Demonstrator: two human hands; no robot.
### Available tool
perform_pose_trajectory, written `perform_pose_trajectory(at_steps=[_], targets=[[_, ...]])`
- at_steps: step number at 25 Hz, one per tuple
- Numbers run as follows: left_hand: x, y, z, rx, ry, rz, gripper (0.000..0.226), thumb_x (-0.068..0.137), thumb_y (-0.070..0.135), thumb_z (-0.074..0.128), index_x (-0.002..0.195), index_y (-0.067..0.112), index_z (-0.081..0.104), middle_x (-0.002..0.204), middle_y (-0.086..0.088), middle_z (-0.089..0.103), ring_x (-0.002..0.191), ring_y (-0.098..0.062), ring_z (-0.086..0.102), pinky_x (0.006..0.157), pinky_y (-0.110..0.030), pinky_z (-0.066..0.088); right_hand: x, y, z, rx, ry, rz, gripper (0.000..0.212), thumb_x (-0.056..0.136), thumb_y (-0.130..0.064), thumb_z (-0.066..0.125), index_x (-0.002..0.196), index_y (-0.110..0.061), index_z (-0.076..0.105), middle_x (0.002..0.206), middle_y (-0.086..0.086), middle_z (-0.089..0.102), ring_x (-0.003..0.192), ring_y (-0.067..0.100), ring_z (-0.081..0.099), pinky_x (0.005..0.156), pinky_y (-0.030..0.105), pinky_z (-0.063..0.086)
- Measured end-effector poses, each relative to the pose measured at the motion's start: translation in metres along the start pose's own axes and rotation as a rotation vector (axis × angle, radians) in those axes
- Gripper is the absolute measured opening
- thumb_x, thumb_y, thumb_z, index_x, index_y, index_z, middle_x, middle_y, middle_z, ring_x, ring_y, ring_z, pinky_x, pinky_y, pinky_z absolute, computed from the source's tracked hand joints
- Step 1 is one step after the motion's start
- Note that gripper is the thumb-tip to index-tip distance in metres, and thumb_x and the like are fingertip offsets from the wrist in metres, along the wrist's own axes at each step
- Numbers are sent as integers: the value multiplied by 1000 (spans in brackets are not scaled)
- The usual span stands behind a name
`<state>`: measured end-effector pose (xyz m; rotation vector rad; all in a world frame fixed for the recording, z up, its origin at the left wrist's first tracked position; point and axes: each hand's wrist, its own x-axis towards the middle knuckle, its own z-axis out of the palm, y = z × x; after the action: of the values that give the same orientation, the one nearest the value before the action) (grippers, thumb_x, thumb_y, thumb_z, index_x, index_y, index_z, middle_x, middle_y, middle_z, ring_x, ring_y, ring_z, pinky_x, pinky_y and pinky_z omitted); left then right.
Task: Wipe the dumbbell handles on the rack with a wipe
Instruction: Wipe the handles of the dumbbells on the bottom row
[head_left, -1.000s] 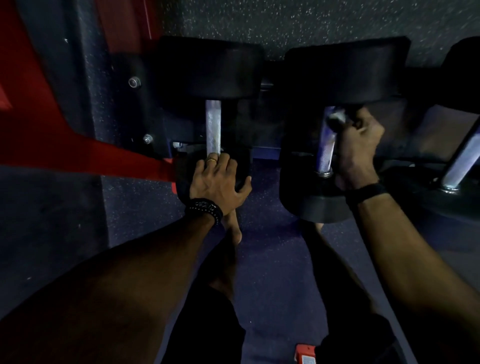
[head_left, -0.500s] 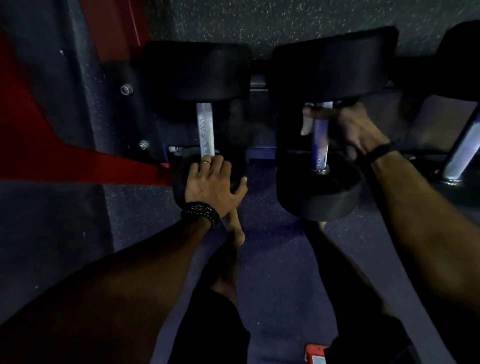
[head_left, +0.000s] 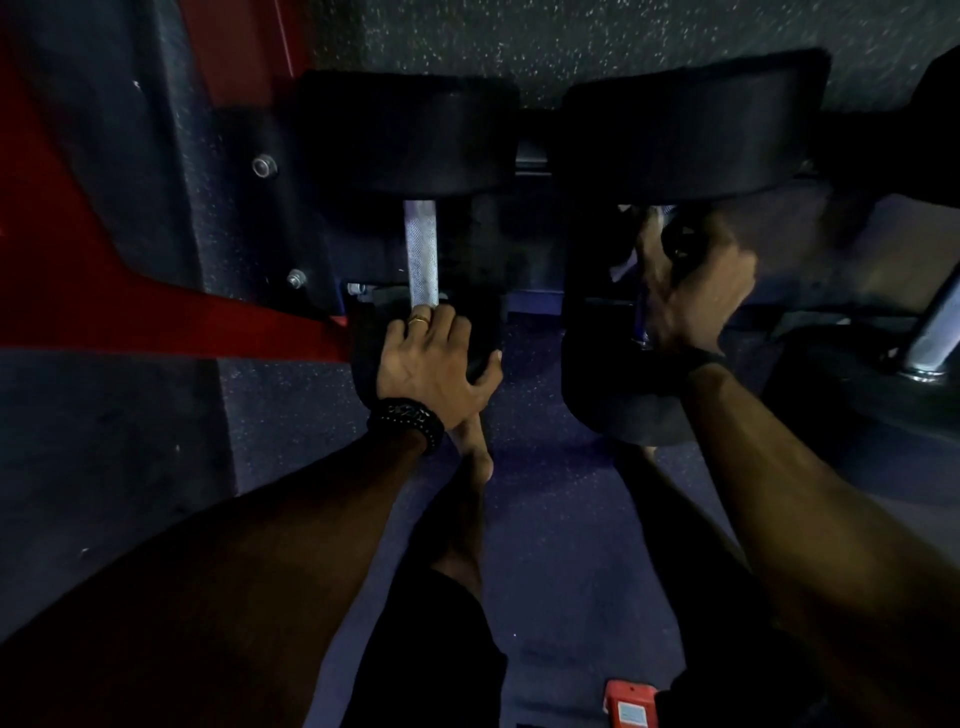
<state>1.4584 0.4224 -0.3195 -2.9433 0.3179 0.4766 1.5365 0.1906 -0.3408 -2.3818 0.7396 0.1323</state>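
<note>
- Down at the low rack (head_left: 249, 208), dim light: two black dumbbells side by side, w/ a third partly in view at far right.
- Left dumbbell (head_left: 410, 130): knurled silver handle (head_left: 421, 254) runs near-to-far, bare and fully visible between its two heads.
- Left hand (head_left: 431, 364) lies flat on that dumbbell's near head, fingers spread and fairly straight, thumb out to the right over the edge. Not gripping anything, just resting. Gold ring on one finger, dark beaded bracelet (head_left: 410, 418) at the wrist.
- Middle dumbbell (head_left: 691, 124): its handle (head_left: 642, 322) mostly hidden by the right hand; only a short bit shows near the near head.
- Right hand (head_left: 691, 291) is curled round that handle, blurred. Fingers wrapped tight; a pale scrap shows at the hand's left edge, prob. the wipe (head_left: 623, 270), pressed betw. palm and bar. Dark band on the wrist.
- Third dumbbell's shiny handle (head_left: 935, 327) slants at the right edge, untouched, well apart from both hands.
- Red frame piece (head_left: 104, 312) of the rack at left, w/ bolts on the dark upright beside it.
- Near side: person's bare legs and dark shorts over a speckled rubber floor (head_left: 561, 519); small red-orange object (head_left: 631, 706) at bottom edge, can't tell what it is.
</note>
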Motion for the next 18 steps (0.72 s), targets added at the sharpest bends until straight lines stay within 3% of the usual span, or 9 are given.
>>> perform_pose_trajectory(at_steps=[3,5,9,10,12,13,15,16,18], targets=[[0,0,-1,2,11,-3,57,85,58,42,83,7,66,90,-9,64,87,-31,61,74,-39,45,-6,-2,-2,258,49,-139,41,101,-34,47,78,-3,61,69,7,62,63,12,52,57,37,39],[0,1,-2,3,-1,-5,57,85,58,42,83,7,66,91,-9,64,89,-31,61,75,-39,46,-1,4,3,428,1,-87,42,103,-28,45,74,-1,60,65,5,60,63,9,49,55,36,38],[-1,0,-3,-4,-24,0,52,84,57,50,84,7,66,91,-9,64,91,-32,60,76,-40,45,31,23,12,656,-290,336,53,79,-54,57,80,-1,56,66,8,50,61,16,42,49,27,34],[0,0,-5,-6,-47,0,52,84,57,52,84,7,65,92,-9,64,91,-33,60,77,-40,44,41,24,13,709,-340,449,49,75,-51,60,79,-2,55,63,8,52,57,16,44,47,25,35],[3,0,-9,3,-140,-11,53,84,59,51,91,8,65,98,-9,64,95,-33,59,80,-41,43,60,19,11,644,-392,532,19,71,-30,57,71,-10,52,62,3,56,58,15,51,53,26,39],[5,1,-12,5,-190,-19,55,85,60,48,96,9,64,103,-9,63,99,-33,58,83,-43,42,65,16,7,495,-412,505,17,67,-28,52,73,-12,55,71,5,59,68,17,54,59,30,41],[8,3,-14,-5,-240,-34,57,86,62,45,106,10,61,113,-9,61,107,-33,54,87,-45,40,56,14,-9,81,-417,399,38,75,-34,53,90,0,63,95,20,62,90,25,59,71,36,38],[8,3,-14,-4,-251,-37,58,86,62,44,109,11,60,116,-9,60,109,-33,53,89,-45,39,44,16,-16,-50,-340,371,42,86,-33,55,99,5,64,104,26,63,98,32,61,75,38,36],[9,3,-16,-12,-264,-57,60,85,62,41,111,11,59,116,-9,58,111,-32,50,90,-45,37,8,23,-32,-29,-155,305,36,96,-28,54,102,7,64,105,28,66,98,39,62,74,37,34]])
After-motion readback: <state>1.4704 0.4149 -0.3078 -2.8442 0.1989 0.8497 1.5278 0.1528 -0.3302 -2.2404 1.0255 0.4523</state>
